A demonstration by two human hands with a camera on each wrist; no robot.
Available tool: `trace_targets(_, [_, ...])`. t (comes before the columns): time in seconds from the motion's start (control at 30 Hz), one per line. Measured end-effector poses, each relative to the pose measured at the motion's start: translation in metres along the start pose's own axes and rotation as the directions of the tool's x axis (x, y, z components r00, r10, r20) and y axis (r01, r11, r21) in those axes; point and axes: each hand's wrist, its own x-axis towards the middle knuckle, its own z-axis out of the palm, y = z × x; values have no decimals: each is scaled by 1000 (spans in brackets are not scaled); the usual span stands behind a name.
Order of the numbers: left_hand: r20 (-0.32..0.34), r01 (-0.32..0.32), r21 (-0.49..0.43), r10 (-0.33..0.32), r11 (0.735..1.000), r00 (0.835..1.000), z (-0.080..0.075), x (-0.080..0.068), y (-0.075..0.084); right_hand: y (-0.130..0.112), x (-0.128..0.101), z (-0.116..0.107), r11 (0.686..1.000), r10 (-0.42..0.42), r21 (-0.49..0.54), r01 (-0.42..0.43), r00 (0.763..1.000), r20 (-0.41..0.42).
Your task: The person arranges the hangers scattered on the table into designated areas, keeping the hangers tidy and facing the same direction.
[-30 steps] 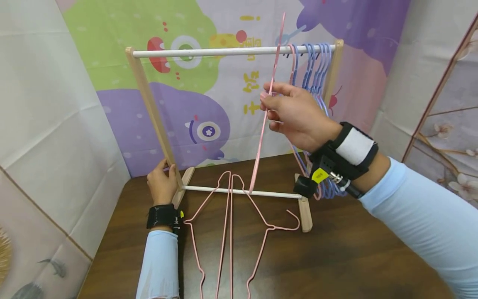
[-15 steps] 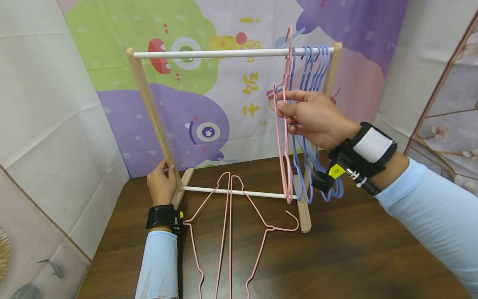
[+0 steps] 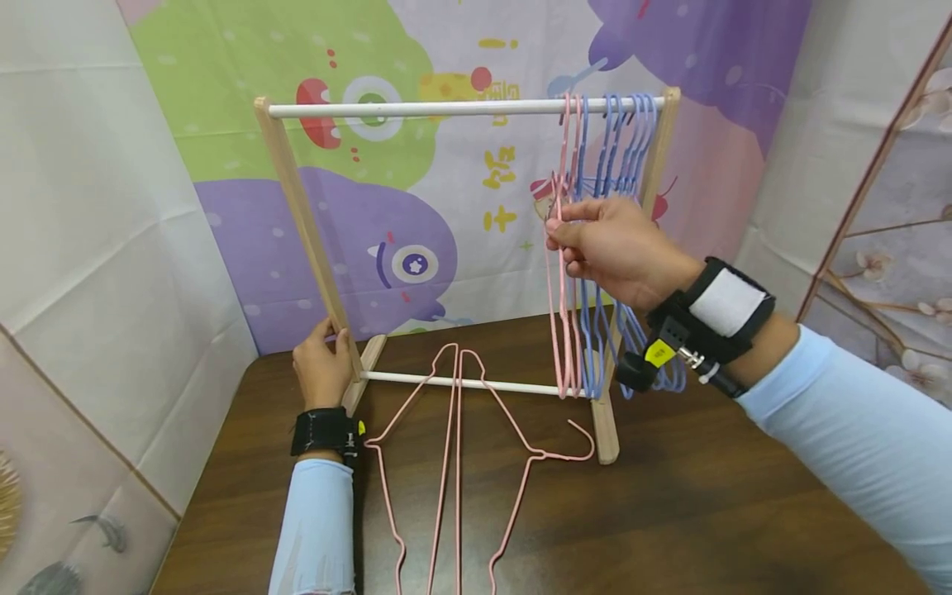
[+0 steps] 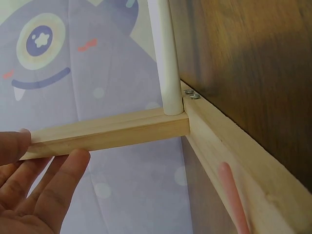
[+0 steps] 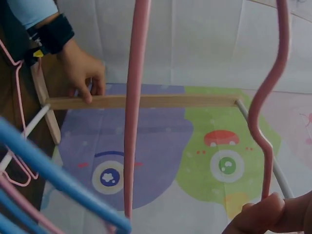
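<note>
A small clothes rack has a white top rod and wooden posts. My left hand grips the left post low down; in the left wrist view, thumb and fingers sit on opposite sides of the wood. At the rack's right end my right hand pinches a pink wire hanger, its hook at the top rod. Another pink hanger and several blue hangers hang just right of it, partly hidden by my hand. In the right wrist view the pinched pink hanger rises from my thumb and finger.
Two pink hangers, one at left and one at right, lie on the brown table in front of the rack, crossing its lower bar. A cartoon-printed cloth hangs behind; pale panels stand on both sides.
My right hand has brought the pink hanger right to the rack, then lowered it, so its hook dropped from above the top rod to the rod's level. The left hand stays put.
</note>
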Motion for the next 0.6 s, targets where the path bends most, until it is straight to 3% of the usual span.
trace_targets(0.2, [0,4,-1,-4,1000,1000,-1,0,0,5,-3,7,1000,4,-2,-4,999,-31])
trace_targets(0.43, [3,10,-6,-10,1000,1000,-1,0,0,12,-17,24,999,-54,-5,54,988,-144])
trace_targets(0.6, [1,14,-10,-14,1000,1000,-1,0,0,21,-30,40,997,-71,9,72,992,-102])
